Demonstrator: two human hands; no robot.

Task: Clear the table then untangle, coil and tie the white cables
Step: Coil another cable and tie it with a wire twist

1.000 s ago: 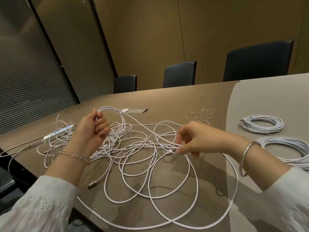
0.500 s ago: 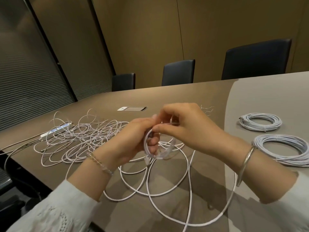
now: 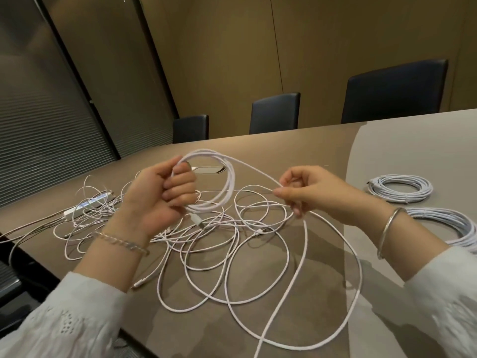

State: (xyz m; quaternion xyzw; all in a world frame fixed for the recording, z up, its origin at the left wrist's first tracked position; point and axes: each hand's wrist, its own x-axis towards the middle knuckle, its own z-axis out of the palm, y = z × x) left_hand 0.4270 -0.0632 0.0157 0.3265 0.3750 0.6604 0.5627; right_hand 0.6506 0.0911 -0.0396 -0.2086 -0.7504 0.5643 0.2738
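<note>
Several turns of thin white cable [image 3: 227,187] formed a small coil gripped in the left hand [image 3: 165,200], fingers curled round it, above the brown surface [image 3: 258,148]. One strand ran from the coil to the right hand [image 3: 309,191], which pinched it between thumb and fingertips; the hands were held apart. Below them, a loose tangle of white cables [image 3: 206,236] sprawled across the surface, its outer loops reaching the near edge. Two finished white cable coils [image 3: 400,188] lay well apart at the right edge, with bare surface between them and the tangle. Three dark chairs [image 3: 275,112] stood along the far edge.
</note>
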